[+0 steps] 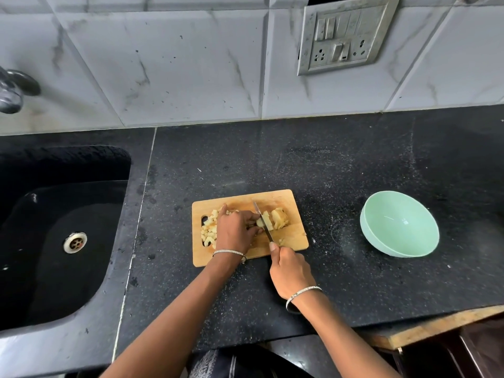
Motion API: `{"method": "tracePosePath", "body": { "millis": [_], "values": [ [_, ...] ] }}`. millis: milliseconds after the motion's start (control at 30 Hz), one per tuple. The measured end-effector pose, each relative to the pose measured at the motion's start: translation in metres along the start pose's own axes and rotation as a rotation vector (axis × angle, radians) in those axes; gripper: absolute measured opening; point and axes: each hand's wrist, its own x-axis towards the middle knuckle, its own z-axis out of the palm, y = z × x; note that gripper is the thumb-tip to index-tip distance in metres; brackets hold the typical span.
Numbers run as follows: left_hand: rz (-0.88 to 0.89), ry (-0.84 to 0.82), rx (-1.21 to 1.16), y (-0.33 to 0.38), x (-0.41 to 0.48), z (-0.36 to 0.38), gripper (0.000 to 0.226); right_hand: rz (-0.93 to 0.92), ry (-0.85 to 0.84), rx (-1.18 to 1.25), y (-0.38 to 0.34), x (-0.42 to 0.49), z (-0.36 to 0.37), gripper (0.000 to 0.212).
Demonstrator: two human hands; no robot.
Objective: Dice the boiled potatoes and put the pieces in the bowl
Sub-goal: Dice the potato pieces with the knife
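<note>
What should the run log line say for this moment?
step: dicing | left hand steadies potato | right hand grips knife | pieces on board | bowl empty

Forearms bare from left hand [234, 230] and right hand [289, 271] down to the bottom edge of view. Thin silver-toned left bangle [230, 252] round the left wrist, with a small thicker bit at one end. Similar right bangle [302, 292] round the right wrist, shiny. Right index nail short, pale. Dark garment [210, 362] at bottom edge, with a grey woven-pattern patch and a pale stripe.
</note>
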Motion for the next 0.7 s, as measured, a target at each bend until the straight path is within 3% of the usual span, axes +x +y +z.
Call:
{"method": "tracePosePath", "body": {
  "millis": [333,700],
  "values": [
    [-0.020,0.005,-0.022,0.001,-0.002,-0.003,0.024,-0.019,0.051,-0.121,0.025,-0.033,-0.005,0.054],
    [0.042,0.079,0.076,-0.003,-0.009,-0.007,0.045,-0.106,0.043,-0.015,0.030,-0.022,-0.012,0.055]
  ]
}}
